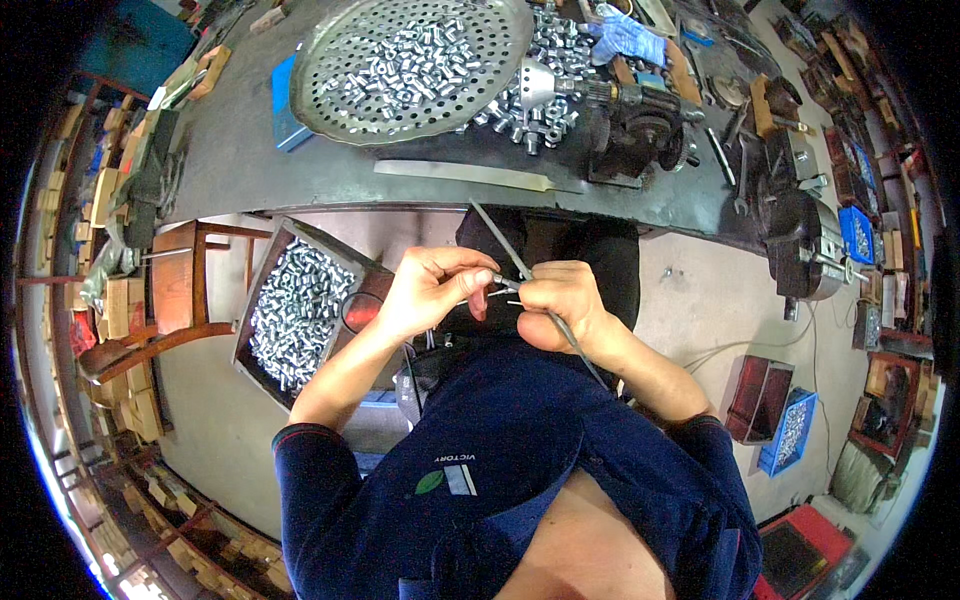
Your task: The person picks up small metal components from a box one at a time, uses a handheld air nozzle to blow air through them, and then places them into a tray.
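Both hands are close together in front of my lap, below the bench edge. The fingers of my right hand (563, 303) are closed around a long thin grey file (498, 237), which slants from the bench edge down toward my shirt. My left hand (432, 287) pinches a small metal fitting (498, 280) between thumb and fingertips, right beside the file. Whether file and fitting touch is too small to tell. A wooden crate (240, 345) full of similar shiny metal fittings (300, 310) stands by my left forearm.
On the bench (240, 180) are a perforated round tray (310, 95) with fittings, a loose pile (560, 45), a flat file (460, 175), a chucked machine (650, 125) and a blue glove (630, 38). A vise (805, 245) juts out right; a blue bin (790, 430) sits below.
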The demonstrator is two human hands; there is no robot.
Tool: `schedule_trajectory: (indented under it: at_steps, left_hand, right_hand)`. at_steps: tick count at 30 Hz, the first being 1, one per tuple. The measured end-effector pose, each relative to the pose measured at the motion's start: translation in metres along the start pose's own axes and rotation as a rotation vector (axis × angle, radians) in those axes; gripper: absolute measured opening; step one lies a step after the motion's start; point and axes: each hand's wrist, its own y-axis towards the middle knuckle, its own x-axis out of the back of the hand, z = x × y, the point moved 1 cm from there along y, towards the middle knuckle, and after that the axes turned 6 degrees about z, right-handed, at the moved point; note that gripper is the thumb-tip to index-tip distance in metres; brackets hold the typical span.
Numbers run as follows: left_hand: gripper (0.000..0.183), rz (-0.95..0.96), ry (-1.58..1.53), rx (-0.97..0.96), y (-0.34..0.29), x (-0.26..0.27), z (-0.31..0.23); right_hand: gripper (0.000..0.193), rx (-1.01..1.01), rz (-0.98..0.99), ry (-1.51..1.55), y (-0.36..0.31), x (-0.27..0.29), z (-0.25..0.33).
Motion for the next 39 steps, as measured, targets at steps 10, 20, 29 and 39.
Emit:
schedule_trajectory:
  at_steps: [10, 20, 29, 39]
  left_hand:
    - [0.016, 0.003, -0.060, -0.022, 0.008, 0.006, 0.010]
    - [0.026, -0.396, 0.904, -0.313, 0.015, 0.037, 0.015]
    - [0.024, -0.404, 0.899, -0.338, 0.015, 0.036, 0.016]
    - [0.022, -0.299, 0.891, -0.413, 0.025, 0.013, 0.014]
  right_hand:
    - [0.054, -0.271, -0.056, 0.256, -0.007, -0.007, -0.011]
    - [0.050, -0.066, 0.002, 0.291, -0.004, 0.017, 0.029]
    - [0.048, -0.151, 0.016, 0.286, 0.005, 0.010, 0.029]
    - [0.046, -0.164, 0.055, 0.194, 0.020, -0.019, -0.014]
